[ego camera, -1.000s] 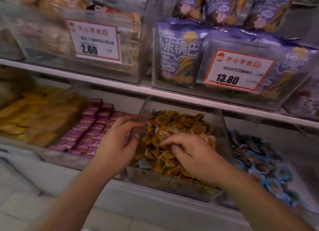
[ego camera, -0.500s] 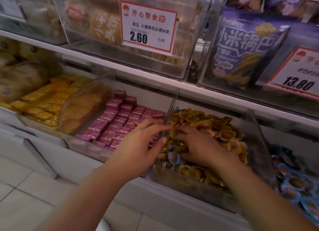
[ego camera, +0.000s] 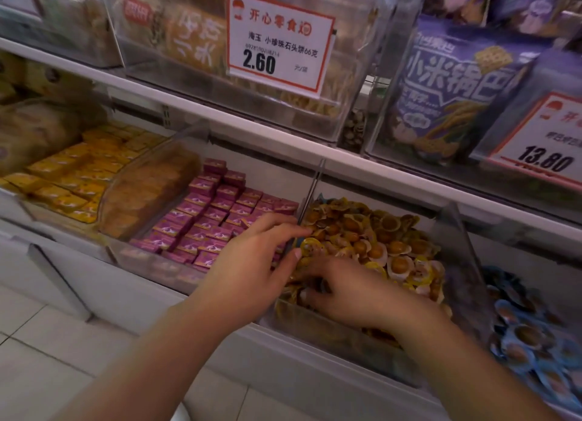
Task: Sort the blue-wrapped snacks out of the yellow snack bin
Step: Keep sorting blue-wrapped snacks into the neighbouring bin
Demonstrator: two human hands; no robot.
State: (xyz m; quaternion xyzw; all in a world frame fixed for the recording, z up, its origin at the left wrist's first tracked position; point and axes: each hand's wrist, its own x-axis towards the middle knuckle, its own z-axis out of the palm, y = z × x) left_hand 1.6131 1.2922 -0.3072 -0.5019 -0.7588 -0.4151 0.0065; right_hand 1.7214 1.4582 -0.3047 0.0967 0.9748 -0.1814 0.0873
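Note:
The yellow snack bin [ego camera: 330, 335] is a clear tub on the lower shelf, heaped with round yellow-wrapped snacks [ego camera: 390, 247]. My right hand [ego camera: 356, 291] is dug into its front left corner. Its fingers curl round a blue-wrapped snack [ego camera: 322, 286], of which only a dark sliver shows between them. My left hand [ego camera: 252, 269] hovers at the bin's left divider [ego camera: 310, 194]. Its fingers stretch over the edge, and the thumb tip lies next to a yellow-wrapped snack [ego camera: 310, 246].
A bin of blue-wrapped snacks [ego camera: 529, 342] sits to the right. To the left are pink boxes [ego camera: 214, 225], then yellow boxes [ego camera: 72, 181]. The shelf above [ego camera: 283, 143] holds clear bins with price tags [ego camera: 277, 39] and overhangs the tubs. Tiled floor [ego camera: 47, 357] lies below.
My right hand slid toward the bin's front left corner and closed over the blue-wrapped snack that lay bare there. My left hand stayed at the divider.

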